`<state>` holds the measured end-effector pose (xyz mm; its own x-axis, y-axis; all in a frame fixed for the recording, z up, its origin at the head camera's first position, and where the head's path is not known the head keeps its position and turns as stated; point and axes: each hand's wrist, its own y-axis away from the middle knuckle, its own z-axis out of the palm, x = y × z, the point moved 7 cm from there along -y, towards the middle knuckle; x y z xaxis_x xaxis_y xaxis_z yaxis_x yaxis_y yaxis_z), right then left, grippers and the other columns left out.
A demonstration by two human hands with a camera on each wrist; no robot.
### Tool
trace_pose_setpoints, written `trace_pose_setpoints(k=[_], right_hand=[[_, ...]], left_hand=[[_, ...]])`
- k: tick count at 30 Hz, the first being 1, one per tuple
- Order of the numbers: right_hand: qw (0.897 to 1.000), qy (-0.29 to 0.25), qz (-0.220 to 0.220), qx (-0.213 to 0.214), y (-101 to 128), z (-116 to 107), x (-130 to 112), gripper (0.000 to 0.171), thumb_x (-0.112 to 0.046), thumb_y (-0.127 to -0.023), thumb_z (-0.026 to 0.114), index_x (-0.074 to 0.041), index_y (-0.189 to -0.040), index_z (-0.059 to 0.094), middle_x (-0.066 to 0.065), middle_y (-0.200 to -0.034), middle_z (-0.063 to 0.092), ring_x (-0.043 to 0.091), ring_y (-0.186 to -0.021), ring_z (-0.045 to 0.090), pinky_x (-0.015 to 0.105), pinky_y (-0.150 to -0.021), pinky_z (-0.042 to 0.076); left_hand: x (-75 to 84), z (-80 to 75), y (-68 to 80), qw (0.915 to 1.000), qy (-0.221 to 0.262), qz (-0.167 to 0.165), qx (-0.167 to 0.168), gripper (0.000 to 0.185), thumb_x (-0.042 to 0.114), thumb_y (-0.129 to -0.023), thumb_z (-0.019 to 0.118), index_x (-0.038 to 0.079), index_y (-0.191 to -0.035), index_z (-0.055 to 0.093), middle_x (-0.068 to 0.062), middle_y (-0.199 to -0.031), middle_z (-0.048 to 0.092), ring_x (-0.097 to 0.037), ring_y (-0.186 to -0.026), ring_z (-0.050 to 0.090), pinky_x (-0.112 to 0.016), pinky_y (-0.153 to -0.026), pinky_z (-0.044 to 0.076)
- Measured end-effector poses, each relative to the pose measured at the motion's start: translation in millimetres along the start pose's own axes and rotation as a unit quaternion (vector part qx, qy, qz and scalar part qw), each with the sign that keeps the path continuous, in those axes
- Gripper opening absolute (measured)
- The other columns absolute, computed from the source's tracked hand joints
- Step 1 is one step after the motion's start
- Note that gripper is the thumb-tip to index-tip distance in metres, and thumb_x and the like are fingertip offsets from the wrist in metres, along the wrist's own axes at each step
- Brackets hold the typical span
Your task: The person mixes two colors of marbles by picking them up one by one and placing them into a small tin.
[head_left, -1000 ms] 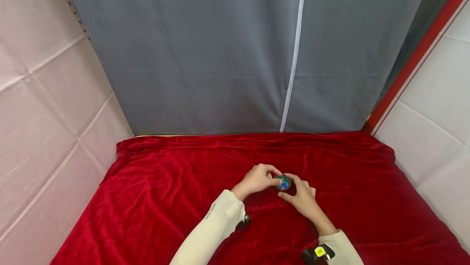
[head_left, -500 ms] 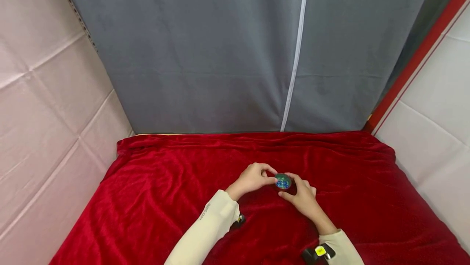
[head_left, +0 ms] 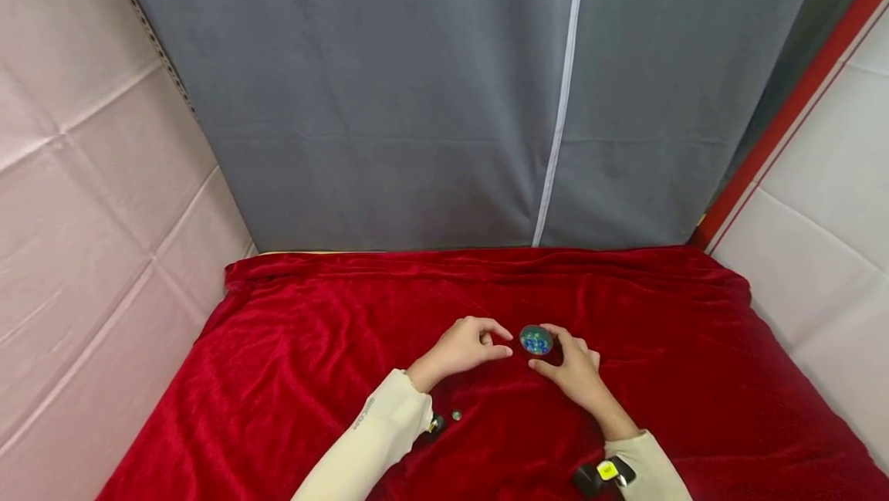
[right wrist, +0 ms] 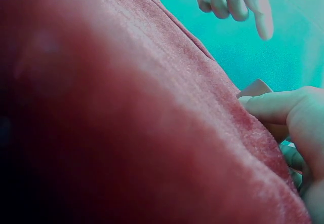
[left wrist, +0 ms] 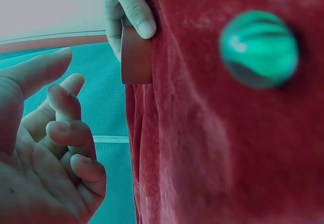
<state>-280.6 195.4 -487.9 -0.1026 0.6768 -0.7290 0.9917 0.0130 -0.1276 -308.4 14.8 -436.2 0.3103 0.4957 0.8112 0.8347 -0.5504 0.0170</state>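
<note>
A small round container (head_left: 535, 340) with a brownish outer wall (left wrist: 135, 57) stands on the red cloth. Several blue and green marbles show inside it in the head view. My right hand (head_left: 579, 372) holds the container from its right side, thumb at the front and fingers behind. To the left of it, my left hand (head_left: 461, 345) hovers with thumb and index finger stretched apart and the other fingers loosely bent. Nothing lies between those fingertips. One greenish glass marble (left wrist: 259, 49) rests on the cloth, close to my left wrist in the head view.
Wrinkled red velvet cloth (head_left: 333, 362) covers the table. A grey curtain (head_left: 389, 99) hangs along its back edge. White panels (head_left: 826, 231) stand at both sides, the right one with a red border.
My left hand has drawn away from the container, leftward and toward me. The loose marble has come into view beside my left wrist. My right hand stays almost still around the container.
</note>
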Motion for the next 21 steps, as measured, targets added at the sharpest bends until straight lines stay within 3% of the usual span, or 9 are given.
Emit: trace_pose_setpoints(k=[21], right_hand=[[1.0, -0.005, -0.007, 0.006, 0, -1, 0, 0.063, -0.025, -0.079, 0.079, -0.008, -0.132, 0.051, 0.015, -0.122, 0.062, 0.034, -0.112, 0.047, 0.043, -0.081, 0.019]], left_hand=[[-22.8, -9.4, 47.9, 0.9998, -0.005, -0.003, -0.017, 0.021, 0.024, -0.086, 0.072, 0.011, -0.102, 0.074, 0.007, -0.056, 0.049, -0.003, -0.049, 0.041, -0.018, -0.052, 0.038]])
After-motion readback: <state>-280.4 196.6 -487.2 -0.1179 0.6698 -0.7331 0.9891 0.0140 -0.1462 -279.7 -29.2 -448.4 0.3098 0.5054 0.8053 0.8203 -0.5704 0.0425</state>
